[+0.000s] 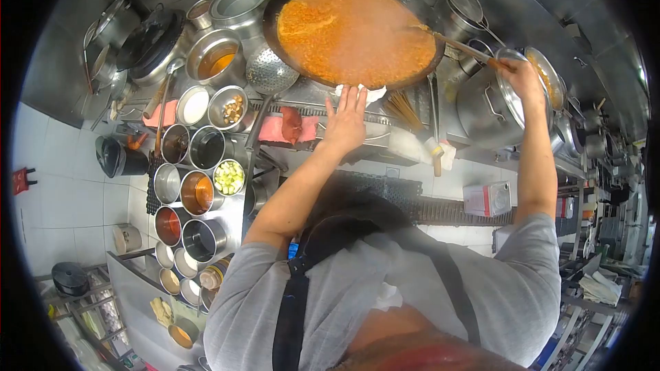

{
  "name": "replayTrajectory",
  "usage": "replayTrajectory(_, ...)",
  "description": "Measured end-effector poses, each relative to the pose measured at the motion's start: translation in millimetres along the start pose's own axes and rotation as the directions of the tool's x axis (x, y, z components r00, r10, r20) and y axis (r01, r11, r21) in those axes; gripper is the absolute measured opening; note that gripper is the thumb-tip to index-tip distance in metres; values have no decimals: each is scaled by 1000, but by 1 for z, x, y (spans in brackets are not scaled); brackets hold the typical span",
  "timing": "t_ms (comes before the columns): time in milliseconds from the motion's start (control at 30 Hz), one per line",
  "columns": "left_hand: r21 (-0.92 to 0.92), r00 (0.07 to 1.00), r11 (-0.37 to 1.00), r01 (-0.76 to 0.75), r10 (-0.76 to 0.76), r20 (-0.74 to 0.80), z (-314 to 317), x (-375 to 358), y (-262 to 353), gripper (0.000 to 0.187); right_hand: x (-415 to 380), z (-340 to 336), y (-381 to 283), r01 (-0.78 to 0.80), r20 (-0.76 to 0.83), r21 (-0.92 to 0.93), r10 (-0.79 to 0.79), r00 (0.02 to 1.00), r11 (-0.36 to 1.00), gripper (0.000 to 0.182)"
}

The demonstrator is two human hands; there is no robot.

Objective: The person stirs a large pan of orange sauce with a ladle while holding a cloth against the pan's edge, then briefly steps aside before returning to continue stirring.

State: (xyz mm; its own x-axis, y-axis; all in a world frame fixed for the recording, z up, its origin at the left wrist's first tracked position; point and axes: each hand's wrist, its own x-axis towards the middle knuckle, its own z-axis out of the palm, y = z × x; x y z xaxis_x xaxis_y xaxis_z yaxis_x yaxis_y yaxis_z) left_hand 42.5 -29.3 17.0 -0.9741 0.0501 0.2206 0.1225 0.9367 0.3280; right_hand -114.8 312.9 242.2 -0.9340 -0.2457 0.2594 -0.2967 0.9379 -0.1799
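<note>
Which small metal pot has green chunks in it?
The pot just right and slightly above the small pot of orange sauce; it alone among the small pots shows green chunks.

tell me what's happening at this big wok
A person is working over a wok of steaming orange food. The right hand grips a long-handled tool whose far end is in the food. The left hand rests, fingers extended, on a white cloth at the wok's near rim. Metal containers stand to the left, one holding chopped green pieces.
</note>
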Motion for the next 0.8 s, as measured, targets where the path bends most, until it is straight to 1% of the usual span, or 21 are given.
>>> replayTrajectory(33,0,1000,1000,-3,3,-7,0,0,0,88,-14,-12,0,9,9,31,-10,1000,999,35)
replayTrajectory(167,-4,1000,1000,-15,15,-16,1,0,-1,90,-55,-30,2,-17,27,43,16,1000,999,35)
replayTrajectory(233,-8,1000,1000,-9,9,-5,0,0,0,90,-73,-35,-11,-2,46,57,-1,999,998,35)
replayTrajectory(300,-9,1000,1000,0,0,3,-2,0,1,91,-84,-37,-28,-75,167,88,59,984,993,34)
replayTrajectory(333,-13,1000,1000,1,-1,9,-3,0,1,90,-85,-29,-21,-108,200,99,87,976,989,35)
replayTrajectory(367,-17,1000,1000,2,-2,15,-3,0,1,90,-86,-20,-21,-107,202,101,85,976,989,35)
replayTrajectory(433,-10,1000,1000,5,-5,16,-3,-1,1,90,-88,-8,-25,28,173,243,-72,982,970,37)
replayTrajectory(500,-5,1000,1000,10,-10,13,-2,-1,1,90,-86,3,-40,26,195,259,-79,978,966,39)
replayTrajectory(567,-10,1000,1000,13,-13,15,-1,0,1,89,-78,25,-47,66,183,335,-133,974,940,39)
replayTrajectory(600,-9,1000,1000,22,-21,10,0,1,0,89,-73,27,-59,10,253,305,-91,963,952,40)
replayTrajectory(633,-5,1000,1000,11,-11,6,1,0,-1,88,-69,35,-67,20,255,306,-102,962,952,40)
replayTrajectory(700,0,1000,1000,13,-13,-2,0,0,-2,87,-58,58,-77,94,203,333,-168,965,938,41)
replayTrajectory(767,-19,999,1000,10,-9,31,-3,0,-1,85,-45,78,-88,89,228,346,-176,958,934,42)
replayTrajectory(800,-17,999,1000,18,-18,31,-2,0,-1,85,-39,91,-91,130,192,350,-207,959,928,41)
